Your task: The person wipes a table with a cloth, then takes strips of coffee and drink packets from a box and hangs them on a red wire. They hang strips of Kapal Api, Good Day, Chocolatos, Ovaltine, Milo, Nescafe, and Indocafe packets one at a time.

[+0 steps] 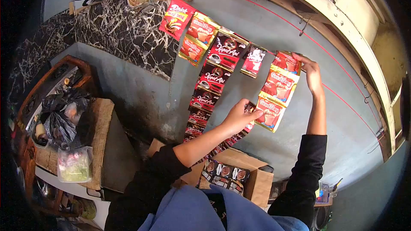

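Note:
My right hand (pixel 310 73) is raised to the red line, its fingers closed on the top of a strip of red and gold Good Day sachets (pixel 279 86). My left hand (pixel 240 117) is closed lower down around a dark red sachet strip (pixel 238 137), which trails below it toward the box. The left thumb lies against the edge of the lowest Good Day sachet. Left of my hands, a long strip of Kapal Api sachets (pixel 209 77) hangs from the line, beside a short piece with a red and white sachet (pixel 254 60).
More Good Day sachets (pixel 198 36) and a red Drink packet (pixel 176 17) hang farther left. Below stands an open cardboard box (pixel 259 184) with sachet packs inside. A wooden-edged stand (pixel 102 137) at left carries a black plastic bag (pixel 60 122) and a clear container (pixel 74 164).

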Motion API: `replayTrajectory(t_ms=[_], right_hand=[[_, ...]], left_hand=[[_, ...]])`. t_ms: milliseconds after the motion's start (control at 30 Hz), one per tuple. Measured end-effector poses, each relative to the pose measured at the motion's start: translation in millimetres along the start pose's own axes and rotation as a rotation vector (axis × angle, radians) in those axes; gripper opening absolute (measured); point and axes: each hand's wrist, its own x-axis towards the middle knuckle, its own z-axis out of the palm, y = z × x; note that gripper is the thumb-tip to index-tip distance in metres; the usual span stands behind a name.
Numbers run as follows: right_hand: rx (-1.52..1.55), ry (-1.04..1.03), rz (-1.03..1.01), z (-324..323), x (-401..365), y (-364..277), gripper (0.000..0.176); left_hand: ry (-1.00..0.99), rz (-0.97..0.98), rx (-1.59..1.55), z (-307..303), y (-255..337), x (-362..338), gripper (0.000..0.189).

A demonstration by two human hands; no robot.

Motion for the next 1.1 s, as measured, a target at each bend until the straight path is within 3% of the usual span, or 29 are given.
replayTrajectory(t_ms=[167,233,267,367,433,467,500,600,667,700,767,800,833,867,933,967,1033,1100], right_hand=[[-0.245,0.066,0.071,8.0,2.7,-11.0,0.032],[-0.815,-0.073,0.091,13.3,0.8,-22.8,0.028],[-0.963,-0.05,-0.034,15.1,1.4,-12.8,0.024],[-0.794,-0.037,-0.087,22.0,0.1,-0.6,0.037],[-0.819,-0.048,-0.083,20.3,2.9,5.9,0.036],[-0.847,-0.057,-0.079,19.8,3.8,8.7,0.035],[-0.842,-0.057,-0.083,20.8,3.3,7.8,0.035],[-0.909,-0.108,0.006,17.9,-0.3,-4.8,0.033],[-0.99,-0.16,0.184,13.6,-4.8,-17.7,0.032],[-0.985,-0.16,0.178,12.8,-6.9,-14.3,0.032],[-1.119,0.027,0.067,9.9,-14.6,-3.5,0.03],[-1.223,0.213,-0.031,17.8,-23.6,-6.3,0.028],[-1.101,0.171,-0.054,26.2,-33.0,-25.9,0.034],[-0.98,0.128,-0.078,33.8,-43.5,-53.3,0.042],[-0.426,-0.211,-0.04,48.7,-66.7,-90.8,0.05],[-0.425,-0.214,-0.036,59.7,-67.0,-89.3,0.05],[-0.047,-0.223,0.003,79.2,-63.2,-70.7,0.053],[-0.031,-0.114,-0.073,84.7,-48.0,-56.2,0.054]], left_hand=[[0.086,-0.059,0.006,1.2,-9.9,-1.7,0.042],[0.084,-0.093,0.071,-3.8,-6.6,-8.6,0.044],[0.035,-0.113,-0.003,-4.8,-4.8,-12.9,0.044],[-0.008,-0.148,0.012,-15.4,-9.0,-21.4,0.043],[0.096,-0.122,0.18,-24.2,-7.8,-26.9,0.046],[0.07,-0.158,0.099,-32.6,-8.6,-29.7,0.048],[0.112,-0.24,0.116,-43.5,-11.3,-31.6,0.04],[0.179,-0.23,0.021,-60.6,8.0,-50.6,0.023],[0.142,-0.196,0.044,-65.3,12.5,-54.7,0.024],[0.101,-0.165,0.062,-66.7,14.6,-56.6,0.025],[0.058,-0.124,0.06,-53.8,45.4,-58.6,0.026],[0.05,0.013,0.121,-49.5,53.8,-55.0,0.026],[0.042,0.153,0.183,-45.3,63.1,-49.1,0.026],[0.046,0.158,0.183,-40.2,74.3,-42.2,0.026],[0.007,0.363,0.142,-31.9,93.2,-26.9,0.027],[-0.052,0.313,0.055,-30.7,98.0,-18.8,0.028],[-0.178,0.398,-0.053,-21.1,110.3,-10.1,0.03],[-0.236,0.387,-0.067,-16.3,111.8,-8.5,0.033]])
